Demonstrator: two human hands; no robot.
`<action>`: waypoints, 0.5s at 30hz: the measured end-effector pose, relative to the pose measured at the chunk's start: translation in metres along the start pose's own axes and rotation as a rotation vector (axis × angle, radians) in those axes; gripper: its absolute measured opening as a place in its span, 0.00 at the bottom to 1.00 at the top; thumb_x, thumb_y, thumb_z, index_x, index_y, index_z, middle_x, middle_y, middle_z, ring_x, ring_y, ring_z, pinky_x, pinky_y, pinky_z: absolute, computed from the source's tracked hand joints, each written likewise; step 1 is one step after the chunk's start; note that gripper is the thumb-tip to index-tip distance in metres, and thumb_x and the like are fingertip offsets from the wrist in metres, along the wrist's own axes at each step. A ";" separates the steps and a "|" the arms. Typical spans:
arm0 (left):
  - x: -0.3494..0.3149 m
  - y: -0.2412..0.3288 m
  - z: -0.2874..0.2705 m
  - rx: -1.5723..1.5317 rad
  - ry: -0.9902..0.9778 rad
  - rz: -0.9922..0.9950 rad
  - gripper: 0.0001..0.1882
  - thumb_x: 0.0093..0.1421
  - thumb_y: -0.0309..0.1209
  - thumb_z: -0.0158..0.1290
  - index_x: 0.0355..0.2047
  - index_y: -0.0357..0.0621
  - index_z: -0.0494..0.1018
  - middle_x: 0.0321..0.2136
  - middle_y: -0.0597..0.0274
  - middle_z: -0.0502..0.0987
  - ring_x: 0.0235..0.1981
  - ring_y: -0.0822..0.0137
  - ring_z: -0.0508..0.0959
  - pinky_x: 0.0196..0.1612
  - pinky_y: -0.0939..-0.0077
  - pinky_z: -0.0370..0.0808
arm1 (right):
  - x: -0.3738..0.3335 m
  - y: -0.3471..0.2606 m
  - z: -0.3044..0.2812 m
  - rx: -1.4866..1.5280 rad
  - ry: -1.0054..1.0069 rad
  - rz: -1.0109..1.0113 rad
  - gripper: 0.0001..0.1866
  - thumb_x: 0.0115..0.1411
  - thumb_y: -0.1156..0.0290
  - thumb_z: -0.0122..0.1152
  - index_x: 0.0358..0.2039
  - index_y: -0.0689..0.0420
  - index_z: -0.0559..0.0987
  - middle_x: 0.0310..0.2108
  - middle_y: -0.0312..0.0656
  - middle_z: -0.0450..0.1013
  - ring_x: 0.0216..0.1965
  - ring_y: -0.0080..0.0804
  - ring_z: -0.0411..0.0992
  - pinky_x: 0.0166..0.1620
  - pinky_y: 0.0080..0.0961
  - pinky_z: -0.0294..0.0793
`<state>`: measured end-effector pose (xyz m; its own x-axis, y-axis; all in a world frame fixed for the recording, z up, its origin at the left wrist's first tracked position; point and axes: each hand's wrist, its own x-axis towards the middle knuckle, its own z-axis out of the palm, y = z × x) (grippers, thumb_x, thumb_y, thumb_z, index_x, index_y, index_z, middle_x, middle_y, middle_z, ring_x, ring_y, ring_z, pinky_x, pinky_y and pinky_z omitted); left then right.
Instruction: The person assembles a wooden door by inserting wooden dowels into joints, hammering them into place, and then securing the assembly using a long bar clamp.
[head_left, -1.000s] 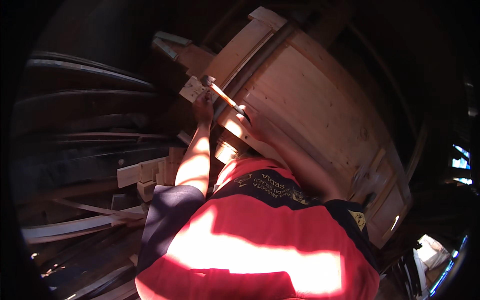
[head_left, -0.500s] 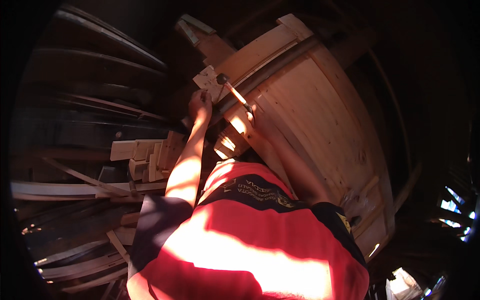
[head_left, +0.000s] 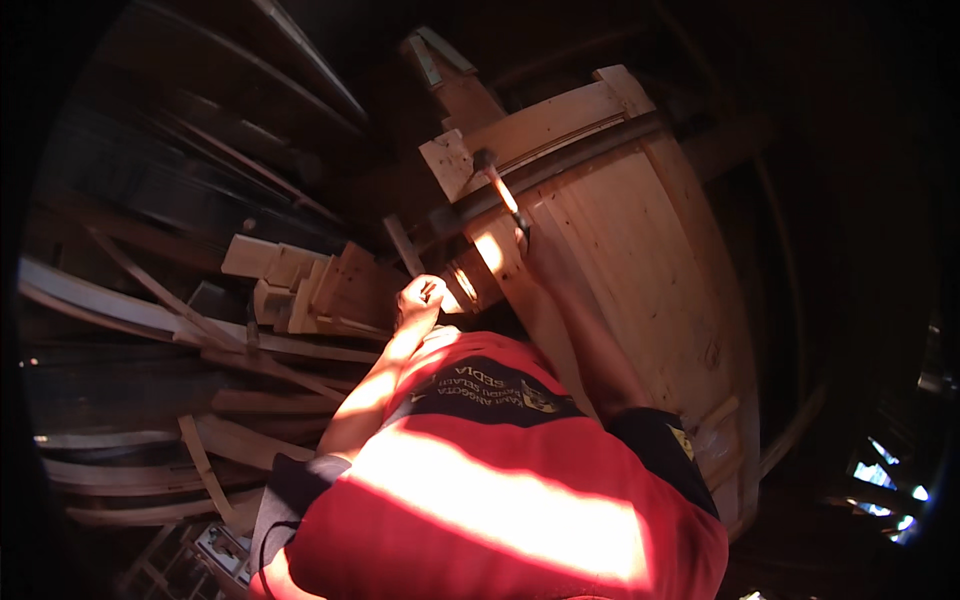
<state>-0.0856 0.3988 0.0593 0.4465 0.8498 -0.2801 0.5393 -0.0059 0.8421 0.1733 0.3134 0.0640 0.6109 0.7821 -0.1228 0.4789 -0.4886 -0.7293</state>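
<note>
My right hand point(head_left: 532, 243), in shadow, is closed round the handle of a hammer point(head_left: 507, 193). The hammer's dark head points up and left, over the near end of a dark bar point(head_left: 590, 148) that runs across a large pale wooden panel point(head_left: 640, 260). A wooden block point(head_left: 447, 163) with marks on its face lies just left of the hammer head. My left hand point(head_left: 422, 300) is closer to my body, left of the panel, in sunlight. Its fingers are curled together; whatever they may hold is too small to tell. A narrow strip of wood point(head_left: 402, 245) stands just beyond it.
Several wood offcuts point(head_left: 290, 285) are stacked left of my left hand. Long curved boards point(head_left: 130, 305) and strips fill the left side. Past the panel's far left corner, another piece of wood point(head_left: 465, 95) sticks out. Deep shadow covers the right.
My left hand has come back from beside the wooden block toward my body. My right hand still grips the hammer over the panel; the whole view has shifted slightly.
</note>
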 end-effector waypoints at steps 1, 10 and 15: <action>-0.006 -0.004 -0.004 -0.051 -0.041 0.031 0.09 0.58 0.34 0.57 0.33 0.41 0.79 0.22 0.62 0.77 0.26 0.77 0.75 0.31 0.76 0.73 | 0.002 -0.007 -0.006 -0.045 -0.069 0.090 0.15 0.66 0.63 0.54 0.45 0.61 0.71 0.29 0.58 0.75 0.32 0.64 0.75 0.32 0.57 0.71; -0.051 -0.038 -0.043 -0.019 -0.027 -0.082 0.04 0.59 0.28 0.56 0.30 0.41 0.76 0.21 0.71 0.72 0.25 0.78 0.69 0.31 0.78 0.69 | -0.012 -0.024 0.003 0.194 0.414 -0.505 0.13 0.68 0.62 0.51 0.39 0.60 0.67 0.24 0.48 0.69 0.25 0.45 0.73 0.29 0.40 0.71; -0.081 -0.032 -0.046 0.066 0.092 0.006 0.08 0.59 0.32 0.56 0.29 0.40 0.76 0.18 0.63 0.73 0.21 0.75 0.71 0.27 0.74 0.70 | -0.006 0.013 0.010 -0.119 -0.068 -0.040 0.16 0.68 0.58 0.52 0.39 0.61 0.70 0.29 0.58 0.73 0.31 0.64 0.73 0.31 0.53 0.70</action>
<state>-0.1719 0.3545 0.0767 0.3844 0.8943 -0.2291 0.5841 -0.0435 0.8105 0.1701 0.3064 0.0485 0.5480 0.8241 -0.1434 0.5757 -0.4960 -0.6501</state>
